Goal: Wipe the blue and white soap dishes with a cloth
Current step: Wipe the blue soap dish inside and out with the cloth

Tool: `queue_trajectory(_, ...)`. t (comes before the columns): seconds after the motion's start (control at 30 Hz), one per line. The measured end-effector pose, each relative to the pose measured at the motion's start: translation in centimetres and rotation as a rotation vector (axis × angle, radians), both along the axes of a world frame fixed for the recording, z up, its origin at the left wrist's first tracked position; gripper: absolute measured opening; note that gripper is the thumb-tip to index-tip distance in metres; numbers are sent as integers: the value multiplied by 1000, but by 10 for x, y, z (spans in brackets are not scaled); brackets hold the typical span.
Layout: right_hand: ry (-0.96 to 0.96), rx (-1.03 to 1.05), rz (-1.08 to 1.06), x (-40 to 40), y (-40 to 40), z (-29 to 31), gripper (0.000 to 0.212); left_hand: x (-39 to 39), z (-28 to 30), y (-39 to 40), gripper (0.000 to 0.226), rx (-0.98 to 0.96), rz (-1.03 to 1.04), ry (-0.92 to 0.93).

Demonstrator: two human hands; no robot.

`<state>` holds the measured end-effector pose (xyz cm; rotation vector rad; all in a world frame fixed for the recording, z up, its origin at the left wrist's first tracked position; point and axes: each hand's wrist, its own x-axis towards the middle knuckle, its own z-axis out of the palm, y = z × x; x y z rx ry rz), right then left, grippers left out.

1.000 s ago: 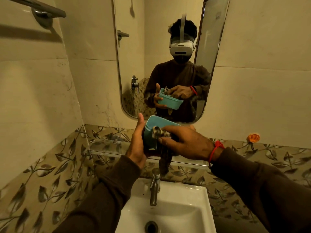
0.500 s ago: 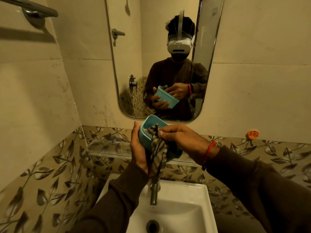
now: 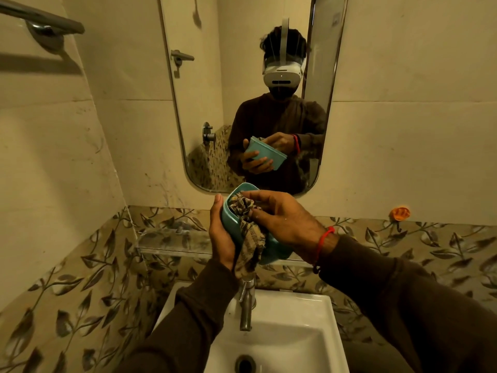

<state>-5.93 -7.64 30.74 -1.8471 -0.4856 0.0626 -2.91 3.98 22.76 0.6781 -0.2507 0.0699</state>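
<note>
The blue soap dish (image 3: pixel 271 250) is held above the tap, tilted with its open side facing me. My left hand (image 3: pixel 222 235) grips its left wall from below. A striped brown cloth (image 3: pixel 248 238) is bunched inside the dish and hangs down over its front rim. My right hand (image 3: pixel 279 219) pinches the cloth and presses it into the dish. The right hand and the cloth cover much of the dish's inside. No white soap dish is in view.
A white basin (image 3: pixel 293 343) with a metal tap (image 3: pixel 246 308) lies directly below the hands. A glass shelf (image 3: pixel 172 238) runs along the wall behind. A mirror (image 3: pixel 242 76) hangs above it, a towel rail (image 3: pixel 45 20) at upper left, an orange hook (image 3: pixel 400 213) at right.
The dish has turned more upright in my left hand. My right hand has pushed the cloth from the rim deeper into the dish, with the loose end hanging lower.
</note>
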Motion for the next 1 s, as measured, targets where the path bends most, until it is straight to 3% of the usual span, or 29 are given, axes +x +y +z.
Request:
queue_trajectory(0.37,-231,-343,220,6,-12,18,36,10,16,15,65,139,-52,1)
queue_trajectory(0.53,-521,-837,417,2,-11,18,32,21,28,37,58,275,2,140)
queue_trajectory(0.63,-656,-1011,494,0,-6,21,33,21,25,40,58,298,-40,215)
queue_trajectory(0.73,-875,-1052,448,1,-3,30,34,19,23,43,60,250,-84,254)
queue_trajectory(0.83,-1108,-1048,270,4,-1,33,34,12,20,33,56,218,-150,269)
queue_trajectory(1.0,-1153,-1143,24,10,-2,26,33,11,26,32,57,244,-91,243)
